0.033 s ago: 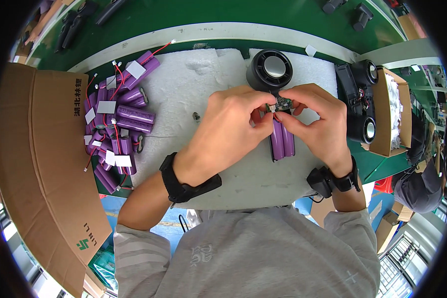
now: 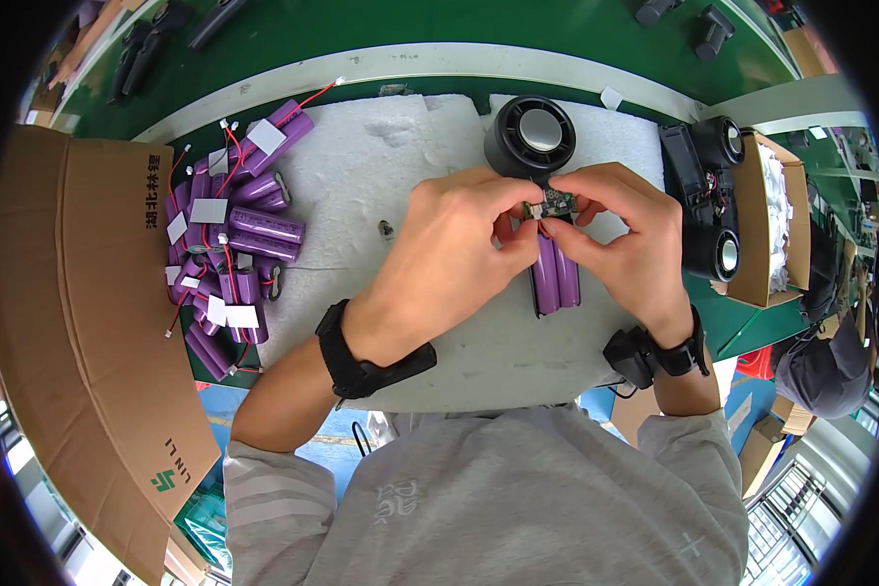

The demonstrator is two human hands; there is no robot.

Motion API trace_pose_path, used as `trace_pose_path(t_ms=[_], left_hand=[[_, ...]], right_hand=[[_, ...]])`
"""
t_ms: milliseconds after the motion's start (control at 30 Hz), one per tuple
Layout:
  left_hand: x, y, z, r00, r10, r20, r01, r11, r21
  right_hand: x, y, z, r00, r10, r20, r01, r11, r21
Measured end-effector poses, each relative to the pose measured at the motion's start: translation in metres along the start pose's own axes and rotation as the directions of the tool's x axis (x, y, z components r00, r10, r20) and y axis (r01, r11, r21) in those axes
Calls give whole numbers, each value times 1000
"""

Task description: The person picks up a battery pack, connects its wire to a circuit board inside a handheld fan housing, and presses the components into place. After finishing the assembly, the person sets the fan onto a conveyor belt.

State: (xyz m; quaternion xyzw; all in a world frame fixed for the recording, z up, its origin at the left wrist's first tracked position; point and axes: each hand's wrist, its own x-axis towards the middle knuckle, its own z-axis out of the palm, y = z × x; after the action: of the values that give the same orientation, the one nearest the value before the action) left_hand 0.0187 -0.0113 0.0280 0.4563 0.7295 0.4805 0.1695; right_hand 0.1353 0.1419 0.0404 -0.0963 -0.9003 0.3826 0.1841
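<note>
Both my hands meet over a small green circuit board [image 2: 557,204] in front of a black round fan-like housing [image 2: 530,139] with a silver centre. My left hand [image 2: 459,244] is closed at the board's left end, thumb and forefinger beside a small white connector [image 2: 535,212]. My right hand [image 2: 625,220] pinches the board's right side, its thumb low near short red wires [image 2: 545,230]. Below the board lies a purple two-cell battery pack [image 2: 556,278] in a dark holder. My fingertips partly hide the board, wires and pack top.
A white foam sheet [image 2: 361,146] covers the green bench. Purple battery packs [image 2: 267,225] with red leads are heaped at left, beside a large cardboard box [image 2: 98,293]. At right are more black fan housings [image 2: 710,252] and an open carton [image 2: 752,283]. A pale rail [image 2: 420,63] runs behind.
</note>
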Motion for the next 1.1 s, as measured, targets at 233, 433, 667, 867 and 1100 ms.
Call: trace_pose_path(t_ms=[233,433,667,867,1100], left_hand=[[-1,-3,5,997,9,-78,-14,998,-62],[-1,-2,6,997,41,-67,-43,999,-29],[-1,-4,7,998,3,-67,-7,998,-58],[7,-14,-9,994,-32,103,53,978,-203],[16,-21,-19,901,-183,394,325,886,-331]], right_hand=[[0,4,3,1000,14,-26,-13,999,37],[0,8,3,998,-57,-33,58,998,9],[-1,5,2,999,-52,-12,52,999,-8],[2,13,-7,987,105,118,-133,954,268],[2,11,-12,981,92,170,-130,964,232]])
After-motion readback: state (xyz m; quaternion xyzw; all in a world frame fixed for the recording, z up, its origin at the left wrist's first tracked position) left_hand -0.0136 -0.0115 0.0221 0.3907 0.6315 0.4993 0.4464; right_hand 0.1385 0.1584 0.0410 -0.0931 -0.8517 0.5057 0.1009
